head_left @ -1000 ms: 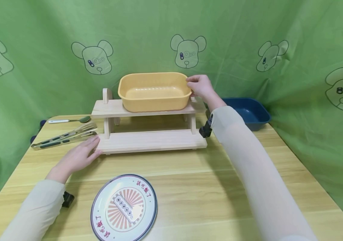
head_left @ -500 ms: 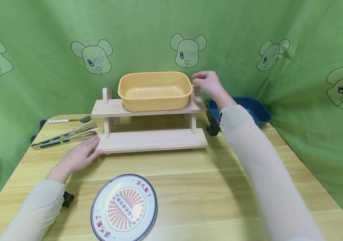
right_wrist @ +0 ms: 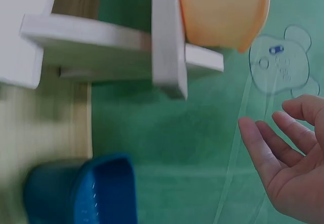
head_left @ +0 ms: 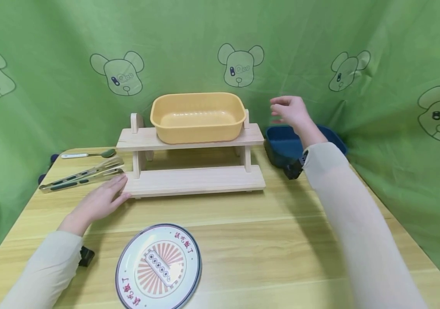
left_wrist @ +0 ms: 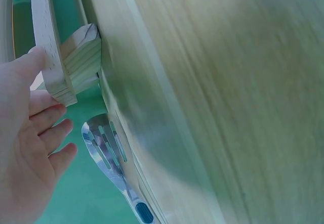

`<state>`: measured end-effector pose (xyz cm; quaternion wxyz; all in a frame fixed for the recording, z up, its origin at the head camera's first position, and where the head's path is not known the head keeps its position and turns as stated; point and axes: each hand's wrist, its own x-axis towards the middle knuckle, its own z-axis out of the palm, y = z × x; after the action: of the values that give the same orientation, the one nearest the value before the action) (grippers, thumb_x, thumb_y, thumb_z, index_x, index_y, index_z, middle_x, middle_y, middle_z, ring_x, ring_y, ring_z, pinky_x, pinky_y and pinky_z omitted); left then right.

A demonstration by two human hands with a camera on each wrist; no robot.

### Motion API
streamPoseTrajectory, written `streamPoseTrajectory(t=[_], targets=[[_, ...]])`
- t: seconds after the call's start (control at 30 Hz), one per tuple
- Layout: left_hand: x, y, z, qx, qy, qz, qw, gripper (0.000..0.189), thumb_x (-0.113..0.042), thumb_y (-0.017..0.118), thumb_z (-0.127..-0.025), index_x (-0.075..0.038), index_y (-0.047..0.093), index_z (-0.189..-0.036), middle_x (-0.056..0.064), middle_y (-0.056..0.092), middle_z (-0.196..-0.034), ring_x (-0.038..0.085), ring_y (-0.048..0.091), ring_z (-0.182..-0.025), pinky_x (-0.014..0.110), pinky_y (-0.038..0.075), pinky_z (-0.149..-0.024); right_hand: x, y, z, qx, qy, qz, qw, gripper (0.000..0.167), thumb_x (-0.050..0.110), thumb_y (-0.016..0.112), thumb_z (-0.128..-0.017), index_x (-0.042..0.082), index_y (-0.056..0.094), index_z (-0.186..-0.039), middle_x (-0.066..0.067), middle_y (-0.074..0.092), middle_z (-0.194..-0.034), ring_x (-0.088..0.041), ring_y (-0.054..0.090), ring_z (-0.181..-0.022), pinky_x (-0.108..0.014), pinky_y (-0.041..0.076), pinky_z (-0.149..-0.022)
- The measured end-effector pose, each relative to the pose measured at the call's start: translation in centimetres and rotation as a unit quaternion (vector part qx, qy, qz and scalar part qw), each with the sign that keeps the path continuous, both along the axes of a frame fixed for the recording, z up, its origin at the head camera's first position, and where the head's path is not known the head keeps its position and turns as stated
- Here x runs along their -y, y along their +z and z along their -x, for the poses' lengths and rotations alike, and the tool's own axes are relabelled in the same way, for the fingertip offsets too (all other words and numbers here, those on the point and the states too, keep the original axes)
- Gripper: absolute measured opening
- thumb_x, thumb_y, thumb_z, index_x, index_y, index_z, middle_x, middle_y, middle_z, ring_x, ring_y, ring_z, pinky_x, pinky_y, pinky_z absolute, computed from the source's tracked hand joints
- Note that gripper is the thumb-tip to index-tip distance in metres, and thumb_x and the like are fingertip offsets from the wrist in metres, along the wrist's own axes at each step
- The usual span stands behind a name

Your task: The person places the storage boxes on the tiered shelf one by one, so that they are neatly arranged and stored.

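Observation:
A two-tier wooden rack (head_left: 194, 179) stands at the back of the table, with a yellow plastic basin (head_left: 200, 134) on its upper shelf. My left hand (head_left: 98, 205) holds the left end of the lower shelf. In the left wrist view, the thumb (left_wrist: 36, 59) lies on one side of the board and the index finger on the other, while the remaining fingers are spread. To the right of the rack, my right hand (head_left: 291, 111) is in the air with loosely bent fingers and holds nothing. It overlaps a blue basin (head_left: 281, 152) in the head view.
Tongs (head_left: 84, 175) and a slotted utensil (left_wrist: 109, 148) lie by the left hand. Behind them is a green spoon (head_left: 107, 153) with a white handle. Stacked plates (head_left: 158, 266) sit at the front of the table (head_left: 266, 249). A green curtain (head_left: 189, 38) hangs behind.
My right hand has let go of the yellow basin's right rim and moved right, away from the rack. The basin stays on the upper shelf; my left hand has kept its place.

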<state>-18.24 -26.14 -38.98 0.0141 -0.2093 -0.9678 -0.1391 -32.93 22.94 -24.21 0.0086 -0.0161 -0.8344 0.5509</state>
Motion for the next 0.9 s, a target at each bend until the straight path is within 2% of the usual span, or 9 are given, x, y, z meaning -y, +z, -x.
streamPoseTrajectory(t=[0.17, 0.33, 0.57, 0.73, 0.9], targets=[[0.0, 0.1, 0.0, -0.001, -0.001, 0.002, 1.0, 0.06, -0.033, 0.046, -0.097, 0.01, 0.032, -0.137, 0.028, 0.026, -0.143, 0.044, 0.026, -0.128, 0.053, 0.022, -0.105, -2.4, -0.6, -0.8, 0.002, -0.011, -0.002, 0.9999, 0.043, 0.017, 0.049, -0.094, 0.002, 0.047, -0.133, -0.016, 0.043, -0.133, -0.016, 0.052, -0.095, -0.034, 0.052, -0.082], [0.0, 0.1, -0.1, -0.005, -0.001, 0.0, 1.0, 0.06, -0.033, 0.047, -0.097, 0.01, 0.033, -0.136, 0.028, 0.026, -0.142, 0.045, 0.027, -0.128, 0.054, 0.022, -0.104, -5.0, -1.2, -1.5, 0.005, -0.037, 0.018, 0.9991, 0.045, 0.023, 0.05, -0.094, 0.004, 0.046, -0.135, -0.013, 0.043, -0.133, -0.011, 0.053, -0.092, -0.033, 0.051, -0.083], [0.1, 0.0, -0.1, -0.007, -0.005, -0.001, 1.0, 0.06, -0.033, 0.047, -0.097, 0.011, 0.034, -0.136, 0.028, 0.027, -0.142, 0.045, 0.028, -0.127, 0.054, 0.023, -0.104, -9.0, -2.6, -2.2, -0.011, -0.072, 0.045, 0.9963, 0.045, 0.022, 0.053, -0.092, 0.0, 0.047, -0.131, -0.007, 0.049, -0.116, -0.007, 0.056, -0.081, -0.026, 0.054, -0.073], [0.2, -0.1, 0.0, -0.009, -0.007, -0.001, 0.9999, 0.059, -0.032, 0.047, -0.097, 0.011, 0.033, -0.136, 0.028, 0.027, -0.142, 0.044, 0.027, -0.128, 0.054, 0.022, -0.104, -11.7, -4.0, -2.8, -0.022, -0.104, 0.082, 0.9909, 0.027, 0.019, 0.057, -0.09, 0.006, 0.057, -0.114, -0.003, 0.053, -0.104, -0.004, 0.058, -0.074, -0.023, 0.055, -0.066], [0.2, -0.3, 0.1, -0.01, -0.008, 0.002, 0.9999, 0.06, -0.032, 0.047, -0.097, 0.011, 0.033, -0.136, 0.028, 0.027, -0.142, 0.044, 0.028, -0.128, 0.054, 0.023, -0.104, -14.2, -5.5, -3.5, -0.013, -0.135, 0.114, 0.9842, 0.01, 0.018, 0.059, -0.089, 0.014, 0.059, -0.098, -0.001, 0.053, -0.102, -0.004, 0.059, -0.072, -0.024, 0.055, -0.067]])
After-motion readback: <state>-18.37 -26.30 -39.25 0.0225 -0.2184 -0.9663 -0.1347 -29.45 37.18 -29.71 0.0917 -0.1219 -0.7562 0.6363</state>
